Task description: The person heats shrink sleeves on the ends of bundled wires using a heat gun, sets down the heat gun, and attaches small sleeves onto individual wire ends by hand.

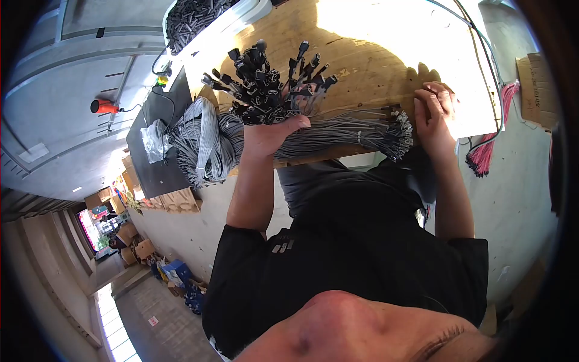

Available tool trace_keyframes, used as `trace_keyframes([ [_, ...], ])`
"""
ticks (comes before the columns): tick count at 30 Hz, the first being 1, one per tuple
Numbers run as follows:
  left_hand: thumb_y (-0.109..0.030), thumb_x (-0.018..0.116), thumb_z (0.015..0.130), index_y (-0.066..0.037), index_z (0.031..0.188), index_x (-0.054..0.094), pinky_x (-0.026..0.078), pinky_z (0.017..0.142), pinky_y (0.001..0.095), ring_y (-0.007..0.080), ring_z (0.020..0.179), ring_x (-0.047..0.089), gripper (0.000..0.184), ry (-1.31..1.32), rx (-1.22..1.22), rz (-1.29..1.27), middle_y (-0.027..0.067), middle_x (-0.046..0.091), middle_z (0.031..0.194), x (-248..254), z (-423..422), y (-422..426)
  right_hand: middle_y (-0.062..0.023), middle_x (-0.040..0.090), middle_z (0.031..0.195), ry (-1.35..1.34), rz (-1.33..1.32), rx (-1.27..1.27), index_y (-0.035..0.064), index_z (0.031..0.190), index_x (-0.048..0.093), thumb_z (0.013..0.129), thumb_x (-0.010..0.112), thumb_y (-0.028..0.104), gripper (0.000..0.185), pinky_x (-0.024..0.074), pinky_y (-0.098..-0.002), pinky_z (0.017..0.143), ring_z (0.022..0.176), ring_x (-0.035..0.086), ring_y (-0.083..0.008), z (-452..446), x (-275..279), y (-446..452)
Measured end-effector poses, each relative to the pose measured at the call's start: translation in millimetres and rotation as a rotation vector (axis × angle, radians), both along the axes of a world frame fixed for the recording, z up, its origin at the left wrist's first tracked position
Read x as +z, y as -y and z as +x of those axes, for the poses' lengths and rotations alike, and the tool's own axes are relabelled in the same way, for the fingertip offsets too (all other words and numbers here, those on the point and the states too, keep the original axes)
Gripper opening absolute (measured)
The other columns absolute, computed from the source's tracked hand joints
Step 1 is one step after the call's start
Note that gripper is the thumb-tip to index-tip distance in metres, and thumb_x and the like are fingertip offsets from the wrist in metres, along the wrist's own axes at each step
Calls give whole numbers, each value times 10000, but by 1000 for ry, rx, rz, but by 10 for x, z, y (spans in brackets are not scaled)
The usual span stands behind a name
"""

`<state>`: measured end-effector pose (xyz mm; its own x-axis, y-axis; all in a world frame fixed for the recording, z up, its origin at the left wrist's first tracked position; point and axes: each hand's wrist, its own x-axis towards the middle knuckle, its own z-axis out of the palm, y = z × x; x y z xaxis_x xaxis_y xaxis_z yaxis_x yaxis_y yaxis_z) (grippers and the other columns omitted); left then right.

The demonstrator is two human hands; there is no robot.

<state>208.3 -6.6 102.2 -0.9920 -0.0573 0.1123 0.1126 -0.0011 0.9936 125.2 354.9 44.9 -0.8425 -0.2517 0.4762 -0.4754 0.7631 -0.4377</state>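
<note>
My left hand point(268, 137) is closed around a thick bunch of black connectors point(259, 84), which fan out above the thumb. Below and to the right of it, a long bundle of grey cables point(325, 137) lies along the near edge of the wooden table point(362, 78). The bundle's right end shows many small pale and dark tips, and a white tie is around it. Looped grey cables point(208, 142) are heaped at its left end. My right hand point(435, 114) rests on the table right of the cable tips, fingers slightly bent and apart, holding nothing visible.
A white bin point(244, 21) of small black parts stands at the table's far left. A clear plastic bag point(155, 142) lies on a dark surface point(142, 172). Pink cables point(482, 158) hang off the right edge near a cardboard box point(535, 90). A thin dark cable runs along that edge.
</note>
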Motion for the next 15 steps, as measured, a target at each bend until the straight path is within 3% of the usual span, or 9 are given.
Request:
trace_keyframes([
  [2, 159, 886, 756, 30, 1425, 580, 635, 1002, 456, 323, 1183, 722, 747, -80, -18, 54, 132, 677, 1344, 81, -61, -154, -68, 722, 1164, 2, 1, 1, 97, 1029, 773, 893, 785, 103, 137, 515, -426, 1007, 1158, 675, -287, -3, 6, -2],
  [6, 152, 854, 806, 40, 1349, 632, 655, 927, 430, 275, 1131, 736, 597, -141, 0, 26, 138, 734, 1217, 64, -148, -253, -69, 722, 1159, 0, -5, 0, 98, 1028, 772, 893, 783, 100, 136, 516, -427, 1005, 1155, 675, -291, -2, -8, -5],
  [8, 130, 847, 829, 34, 1337, 638, 654, 893, 393, 236, 1039, 747, 557, -55, -86, 245, 142, 753, 1164, 79, -170, -276, -69, 722, 1159, -4, -11, 2, 98, 1027, 772, 893, 783, 100, 135, 516, -428, 1004, 1153, 675, -293, -4, -19, -7],
  [9, 109, 853, 837, 40, 1234, 697, 649, 850, 350, 199, 935, 745, 432, 18, -16, 203, 133, 769, 1097, 96, -154, -306, -70, 721, 1159, -1, -13, 4, 99, 1028, 771, 892, 783, 98, 137, 515, -426, 1003, 1148, 675, -297, -5, -25, -11],
  [10, 109, 853, 837, 40, 1234, 697, 649, 850, 350, 199, 935, 745, 432, 16, -15, 206, 133, 769, 1097, 125, -176, -309, -70, 721, 1159, 1, -15, 6, 101, 1029, 770, 892, 782, 96, 138, 514, -425, 1002, 1142, 675, -300, -7, -32, -14],
  [12, 96, 866, 830, 43, 1098, 750, 642, 807, 328, 179, 893, 749, 297, 14, -54, 40, 112, 782, 985, 167, -216, -305, -76, 723, 1149, 5, -48, 24, 98, 1031, 768, 892, 781, 79, 141, 516, -424, 994, 1133, 676, -300, -14, -60, -27],
  [13, 79, 877, 825, 50, 978, 772, 630, 790, 315, 161, 850, 747, 188, 108, 33, 91, 90, 782, 915, 220, -206, -376, -81, 725, 1139, 12, -84, 41, 95, 1032, 766, 892, 780, 61, 145, 519, -423, 985, 1124, 677, -300, -13, -79, -38],
  [15, 74, 878, 826, 49, 983, 774, 625, 785, 310, 156, 844, 746, 191, 80, 17, 47, 87, 785, 919, 216, -243, -392, -88, 721, 1146, 68, -219, 74, 79, 1055, 762, 906, 764, 24, 158, 506, -408, 1004, 1128, 665, -283, -3, -172, -67],
])
